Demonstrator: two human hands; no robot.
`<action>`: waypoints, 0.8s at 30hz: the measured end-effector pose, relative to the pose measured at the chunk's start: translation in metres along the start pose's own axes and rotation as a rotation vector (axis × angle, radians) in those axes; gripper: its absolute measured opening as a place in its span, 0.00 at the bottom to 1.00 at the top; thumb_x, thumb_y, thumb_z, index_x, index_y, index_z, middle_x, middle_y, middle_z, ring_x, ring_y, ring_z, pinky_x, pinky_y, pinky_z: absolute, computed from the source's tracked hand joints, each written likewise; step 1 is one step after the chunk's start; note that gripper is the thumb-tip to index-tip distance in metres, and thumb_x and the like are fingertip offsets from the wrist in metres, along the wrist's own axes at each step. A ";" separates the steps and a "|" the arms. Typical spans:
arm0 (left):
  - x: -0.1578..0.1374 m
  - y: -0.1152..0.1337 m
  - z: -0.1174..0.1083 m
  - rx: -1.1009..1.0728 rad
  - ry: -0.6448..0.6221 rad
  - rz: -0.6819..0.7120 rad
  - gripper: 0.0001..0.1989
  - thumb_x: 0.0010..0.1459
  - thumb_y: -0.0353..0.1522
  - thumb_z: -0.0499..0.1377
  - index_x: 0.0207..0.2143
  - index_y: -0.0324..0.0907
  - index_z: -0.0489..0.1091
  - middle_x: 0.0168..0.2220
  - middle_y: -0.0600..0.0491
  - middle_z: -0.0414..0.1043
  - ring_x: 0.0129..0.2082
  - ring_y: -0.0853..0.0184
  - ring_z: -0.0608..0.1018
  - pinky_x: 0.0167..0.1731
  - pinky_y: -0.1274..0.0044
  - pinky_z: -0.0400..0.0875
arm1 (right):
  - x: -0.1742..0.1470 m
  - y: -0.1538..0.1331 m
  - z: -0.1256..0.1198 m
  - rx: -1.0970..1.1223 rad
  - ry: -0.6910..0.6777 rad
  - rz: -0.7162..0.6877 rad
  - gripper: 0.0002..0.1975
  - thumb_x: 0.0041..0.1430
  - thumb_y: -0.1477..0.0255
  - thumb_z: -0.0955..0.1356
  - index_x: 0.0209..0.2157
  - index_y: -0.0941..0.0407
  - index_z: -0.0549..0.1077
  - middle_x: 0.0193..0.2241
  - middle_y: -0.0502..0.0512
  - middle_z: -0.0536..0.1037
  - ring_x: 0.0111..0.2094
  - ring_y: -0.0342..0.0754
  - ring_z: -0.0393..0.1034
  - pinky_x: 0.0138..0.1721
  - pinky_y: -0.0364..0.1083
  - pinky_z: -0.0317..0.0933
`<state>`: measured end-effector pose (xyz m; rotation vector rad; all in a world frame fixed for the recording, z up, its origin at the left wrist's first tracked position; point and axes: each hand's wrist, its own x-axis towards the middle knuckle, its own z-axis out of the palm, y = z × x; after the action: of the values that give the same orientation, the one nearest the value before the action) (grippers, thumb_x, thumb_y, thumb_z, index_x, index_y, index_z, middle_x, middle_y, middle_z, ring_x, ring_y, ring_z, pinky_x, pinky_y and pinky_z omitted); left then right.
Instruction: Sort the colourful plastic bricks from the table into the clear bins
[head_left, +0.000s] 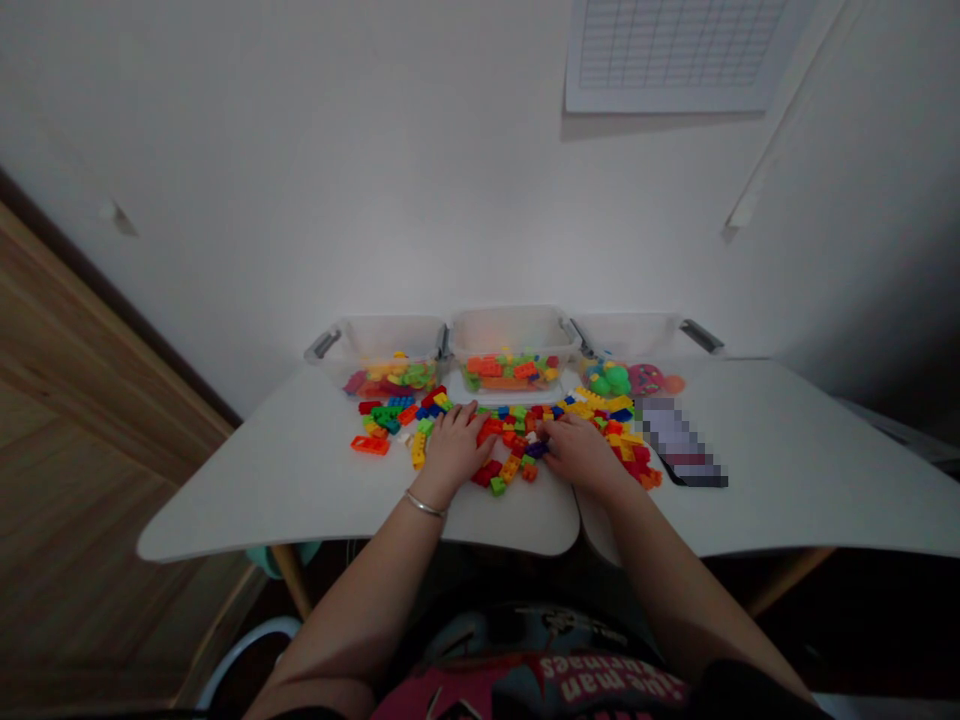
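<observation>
Colourful plastic building bricks [510,468] lie in a loose pile across the white table. Over the left part of the pile rests my left hand [456,445], open, its fingers stretched out and touching red and orange bricks. My right hand [581,452] is at the right part of the pile with fingers bent inward and closed. A dark purple brick [536,450] lies at its fingertips; whether it is gripped I cannot tell. Yellow bricks [592,400] lie beyond that hand, and red and orange ones [641,465] to its right.
Three clear plastic bins stand along the wall: a left bin [390,330] and a middle bin [506,325] with bricks, and a right bin [637,328] with green and pink toys. A phone [682,440] lies at the right. Two tabletops [262,490] meet below the pile.
</observation>
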<state>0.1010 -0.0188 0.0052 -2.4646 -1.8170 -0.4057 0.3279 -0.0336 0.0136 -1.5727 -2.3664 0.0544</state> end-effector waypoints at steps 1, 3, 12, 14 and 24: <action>0.000 0.000 0.000 0.006 -0.001 -0.002 0.23 0.65 0.43 0.52 0.60 0.47 0.67 0.66 0.48 0.61 0.64 0.54 0.64 0.64 0.58 0.57 | 0.000 -0.001 -0.002 -0.009 -0.019 0.005 0.12 0.52 0.76 0.69 0.40 0.55 0.75 0.37 0.60 0.78 0.44 0.55 0.69 0.45 0.49 0.61; 0.000 0.000 0.001 0.016 -0.004 -0.004 0.24 0.65 0.43 0.52 0.60 0.47 0.67 0.66 0.49 0.60 0.64 0.54 0.64 0.64 0.59 0.57 | 0.000 -0.003 -0.007 -0.013 -0.052 0.017 0.10 0.53 0.74 0.69 0.39 0.55 0.75 0.38 0.59 0.78 0.44 0.54 0.69 0.44 0.48 0.61; 0.000 0.000 0.001 0.019 0.007 0.001 0.23 0.65 0.43 0.53 0.60 0.47 0.67 0.66 0.48 0.61 0.64 0.54 0.65 0.63 0.58 0.58 | 0.006 0.011 -0.032 0.356 0.195 0.060 0.10 0.53 0.71 0.68 0.38 0.54 0.75 0.38 0.55 0.79 0.39 0.50 0.72 0.42 0.49 0.64; 0.000 0.000 0.001 0.017 0.009 -0.001 0.23 0.65 0.43 0.53 0.60 0.47 0.67 0.66 0.48 0.61 0.64 0.54 0.65 0.63 0.58 0.58 | 0.015 0.014 -0.038 0.484 0.374 0.098 0.11 0.52 0.68 0.68 0.39 0.55 0.74 0.36 0.55 0.79 0.36 0.49 0.71 0.39 0.49 0.65; -0.001 0.000 0.001 0.014 -0.008 -0.006 0.24 0.65 0.43 0.52 0.61 0.47 0.66 0.66 0.50 0.60 0.65 0.53 0.63 0.64 0.57 0.57 | 0.110 0.026 -0.068 0.607 0.801 0.223 0.13 0.52 0.64 0.69 0.39 0.54 0.69 0.34 0.53 0.78 0.35 0.48 0.72 0.37 0.47 0.65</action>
<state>0.1011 -0.0195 0.0044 -2.4559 -1.8247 -0.3827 0.3306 0.0676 0.0982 -1.2233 -1.3792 0.1433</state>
